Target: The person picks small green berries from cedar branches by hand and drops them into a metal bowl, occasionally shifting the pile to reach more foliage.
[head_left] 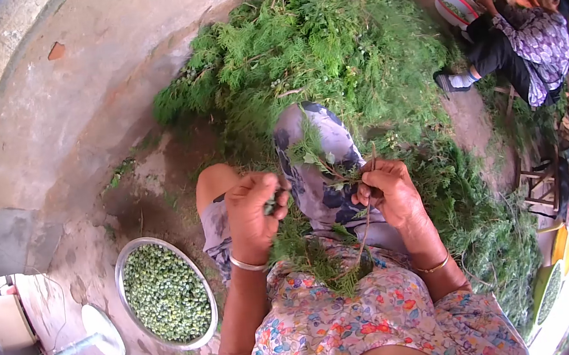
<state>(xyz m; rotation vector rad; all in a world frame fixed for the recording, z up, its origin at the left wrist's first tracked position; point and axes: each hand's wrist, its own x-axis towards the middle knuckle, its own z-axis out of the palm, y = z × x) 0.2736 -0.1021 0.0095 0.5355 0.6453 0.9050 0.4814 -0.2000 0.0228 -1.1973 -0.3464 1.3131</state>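
Observation:
My left hand (256,208), wearing a bangle, is closed around several small green pieces that show between its curled fingers. To its right, my right hand (385,189) pinches the thin brown stem of a leafy green sprig (313,148) in front of my knee. The sprig's leaves reach up and to the left of the fingers. More cut greenery (317,263) lies on my lap against the flowered shirt. Left of my legs, a round metal basin (208,299) on the ground holds many small green pieces.
A large heap of green branches (323,36) lies ahead and continues down my right side. At the upper right another person (540,43) sits by a red-rimmed basin (439,3). A white fan (104,332) stands at the lower left, a wooden stool (541,190) at the right.

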